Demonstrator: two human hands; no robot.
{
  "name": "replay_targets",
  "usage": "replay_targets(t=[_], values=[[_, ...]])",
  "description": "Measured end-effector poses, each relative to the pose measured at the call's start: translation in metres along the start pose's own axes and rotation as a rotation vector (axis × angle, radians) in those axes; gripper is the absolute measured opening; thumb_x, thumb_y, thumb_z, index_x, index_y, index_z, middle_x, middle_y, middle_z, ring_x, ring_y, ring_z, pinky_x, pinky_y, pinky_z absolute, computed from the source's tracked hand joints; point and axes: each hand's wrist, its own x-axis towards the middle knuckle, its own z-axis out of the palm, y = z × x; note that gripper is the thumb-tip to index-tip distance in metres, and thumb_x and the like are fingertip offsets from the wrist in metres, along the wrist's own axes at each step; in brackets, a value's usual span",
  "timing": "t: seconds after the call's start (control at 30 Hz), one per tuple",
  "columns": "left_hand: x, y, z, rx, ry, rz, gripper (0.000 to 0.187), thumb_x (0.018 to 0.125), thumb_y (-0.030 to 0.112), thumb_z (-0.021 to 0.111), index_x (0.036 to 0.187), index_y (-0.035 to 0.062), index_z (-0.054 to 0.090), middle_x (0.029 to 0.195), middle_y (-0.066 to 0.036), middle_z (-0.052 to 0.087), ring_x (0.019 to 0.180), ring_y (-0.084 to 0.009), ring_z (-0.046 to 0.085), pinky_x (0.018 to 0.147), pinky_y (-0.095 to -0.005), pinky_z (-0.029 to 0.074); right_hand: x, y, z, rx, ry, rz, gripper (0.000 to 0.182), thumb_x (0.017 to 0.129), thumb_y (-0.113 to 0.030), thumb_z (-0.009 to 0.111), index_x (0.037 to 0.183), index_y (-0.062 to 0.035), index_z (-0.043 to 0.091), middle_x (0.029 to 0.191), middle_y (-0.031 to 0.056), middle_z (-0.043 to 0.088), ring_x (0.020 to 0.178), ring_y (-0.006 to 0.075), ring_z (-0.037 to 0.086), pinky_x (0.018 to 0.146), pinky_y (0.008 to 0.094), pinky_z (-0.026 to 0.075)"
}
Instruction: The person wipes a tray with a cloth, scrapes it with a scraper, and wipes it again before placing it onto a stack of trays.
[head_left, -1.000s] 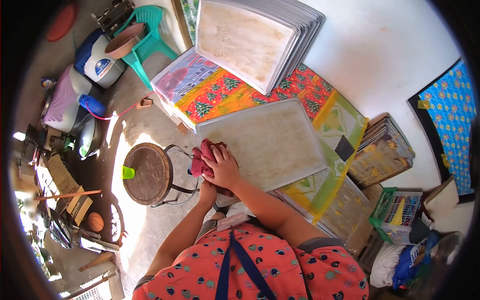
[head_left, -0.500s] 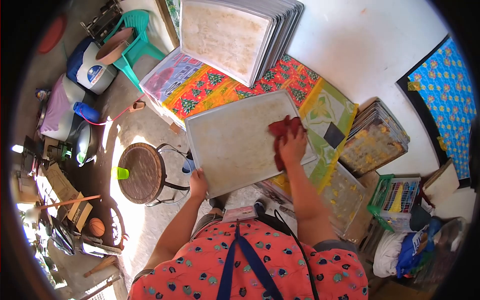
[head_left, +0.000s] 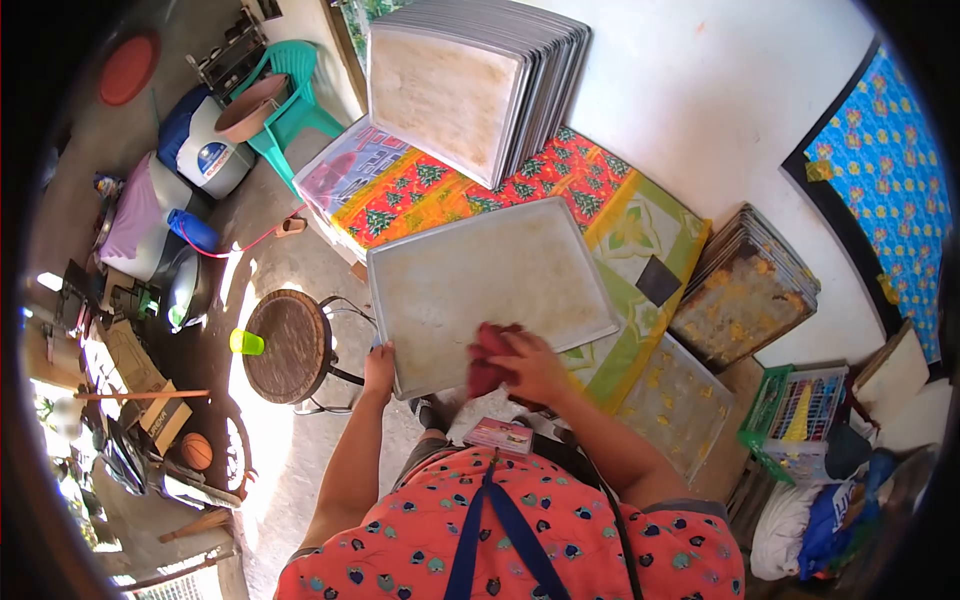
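Note:
A flat metal baking tray [head_left: 480,285] is tilted in front of me, its far side over the patterned tablecloth. My left hand [head_left: 379,372] grips the tray's near left corner, fingers closed round the edge. Bunched in my right hand [head_left: 538,370] is a dark red cloth [head_left: 488,365], at the tray's near edge. Some of the right fingers are hidden by the cloth. Behind the tray, a stack of similar baking trays [head_left: 445,95] stands on edge on the table.
The table wears a colourful tablecloth [head_left: 620,225] with a dark square patch. More stained trays [head_left: 745,300] lean at the right wall, near a green crate [head_left: 765,400]. At left are a round wooden stool [head_left: 287,345] with a green cup [head_left: 246,342] and a green plastic chair [head_left: 300,105].
My right hand has moved with the red cloth from the tray's right side to its near edge, left and toward me. My left hand keeps its hold on the tray.

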Motion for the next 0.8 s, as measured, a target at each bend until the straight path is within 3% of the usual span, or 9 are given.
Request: replay_targets(t=[0.17,0.3,0.4,0.5,0.57,0.6,0.63,0.7,0.8], values=[[-0.011,0.002,-0.003,-0.093,-0.034,-0.073,0.040,0.098,0.032,0.047,0.094,-0.0055,0.060,0.076,-0.013,0.059,0.072,-0.0188,0.052,0.069,-0.0357,0.045,-0.046,0.081,-0.056,-0.028,0.169,0.374,0.048,0.060,-0.023,0.075,0.108,-0.0201,0.070,0.131,0.0126,0.052,0.117,0.0359,0.048,0.102,0.0449,0.040],[-0.027,0.007,0.000,0.131,0.013,0.058,0.043,0.098,0.035,0.044,0.094,-0.0062,0.057,0.084,-0.025,0.062,0.079,-0.0357,0.060,0.073,-0.0436,0.046,-0.033,0.090,-0.063,-0.172,0.256,0.656,0.046,0.063,-0.026,0.073,0.108,-0.0199,0.070,0.131,0.0144,0.052,0.117,0.0371,0.047,0.102,0.0456,0.040],[-0.037,0.008,0.008,0.285,0.085,0.097,0.045,0.098,0.036,0.040,0.093,-0.0066,0.054,0.088,-0.034,0.059,0.090,-0.0509,0.057,0.076,-0.0506,0.046,0.005,0.053,-0.014,-0.188,0.275,0.436,0.045,0.064,-0.027,0.072,0.108,-0.0187,0.069,0.130,0.0189,0.051,0.117,0.0387,0.046,0.104,0.0485,0.036],[-0.033,-0.001,0.011,0.279,0.068,0.115,0.041,0.095,0.036,0.046,0.098,-0.0041,0.054,0.088,-0.034,0.061,0.090,-0.0491,0.059,0.077,-0.0527,0.046,0.061,-0.024,0.036,0.006,0.136,0.022,0.043,0.065,-0.032,0.069,0.107,-0.0204,0.069,0.129,0.0182,0.051,0.115,0.0405,0.048,0.096,0.0491,0.043],[-0.037,-0.001,0.005,0.246,-0.051,0.174,0.039,0.091,0.034,0.055,0.106,-0.0019,0.054,0.093,-0.031,0.062,0.093,-0.0466,0.060,0.078,-0.0507,0.048,0.094,-0.065,0.075,0.149,0.085,-0.164,0.044,0.066,-0.032,0.069,0.109,-0.0232,0.069,0.129,0.0176,0.051,0.114,0.0406,0.049,0.096,0.0487,0.044],[-0.029,-0.026,0.007,0.210,-0.026,0.470,0.041,0.086,0.028,0.061,0.113,-0.0009,0.052,0.098,-0.028,0.063,0.094,-0.0446,0.061,0.079,-0.0485,0.049,0.113,-0.077,0.089,0.181,0.089,-0.194,0.044,0.067,-0.032,0.069,0.110,-0.0237,0.069,0.129,0.0173,0.052,0.114,0.0404,0.049,0.096,0.0485,0.044],[-0.031,-0.023,0.002,0.158,-0.092,0.523,0.042,0.085,0.026,0.061,0.117,-0.0003,0.051,0.103,-0.026,0.063,0.096,-0.0435,0.061,0.081,-0.0468,0.049,0.131,-0.088,0.102,0.214,0.093,-0.221,0.044,0.067,-0.032,0.069,0.110,-0.0243,0.069,0.129,0.0171,0.052,0.114,0.0401,0.049,0.096,0.0484,0.044],[-0.031,-0.014,-0.001,0.216,0.120,0.791,0.034,0.088,0.026,0.057,0.109,-0.0002,0.054,0.096,-0.028,0.063,0.092,-0.0448,0.061,0.077,-0.0487,0.049,0.159,-0.092,0.114,0.233,0.098,-0.247,0.043,0.068,-0.031,0.068,0.111,-0.0248,0.069,0.129,0.0168,0.053,0.114,0.0399,0.049,0.097,0.0480,0.043],[-0.032,-0.022,0.004,0.191,0.041,0.128,0.029,0.093,0.028,0.051,0.094,-0.0008,0.054,0.085,-0.030,0.061,0.083,-0.0475,0.059,0.070,-0.0512,0.046,0.200,-0.075,0.110,0.196,0.095,-0.188,0.040,0.069,-0.028,0.069,0.108,-0.0242,0.070,0.128,0.0159,0.053,0.115,0.0388,0.049,0.100,0.0460,0.040]])
